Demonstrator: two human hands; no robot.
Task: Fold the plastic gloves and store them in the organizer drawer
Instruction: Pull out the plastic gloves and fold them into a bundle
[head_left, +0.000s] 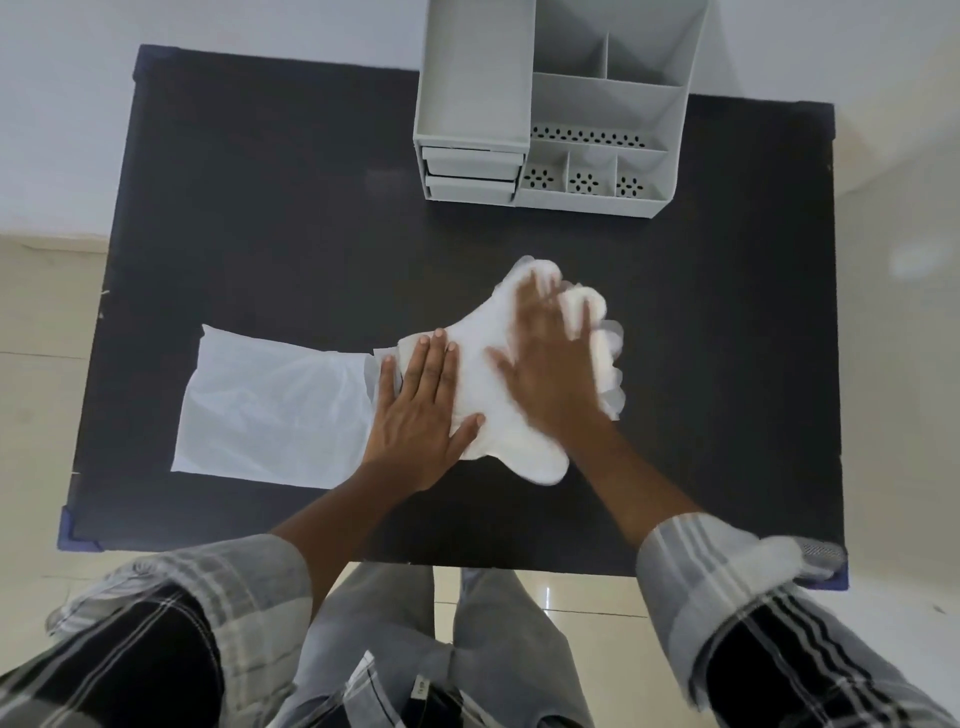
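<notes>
A white plastic glove (483, 374) lies flat in the middle of the black table (260, 208), its fingers pointing right and away. My left hand (423, 410) presses flat on the glove's cuff end with straight fingers. My right hand (553, 358) lies flat and blurred on the glove's palm and fingers. A thin translucent plastic sheet or sleeve (270, 410) stretches left from the cuff. The grey organizer (550, 104) stands at the table's far edge, with two shut drawers (472, 174) low on its left side.
The organizer's right half holds open compartments with perforated bottoms (584, 182). The table's front edge runs just above my knees. A pale tiled floor surrounds the table, and a white wall rises behind it.
</notes>
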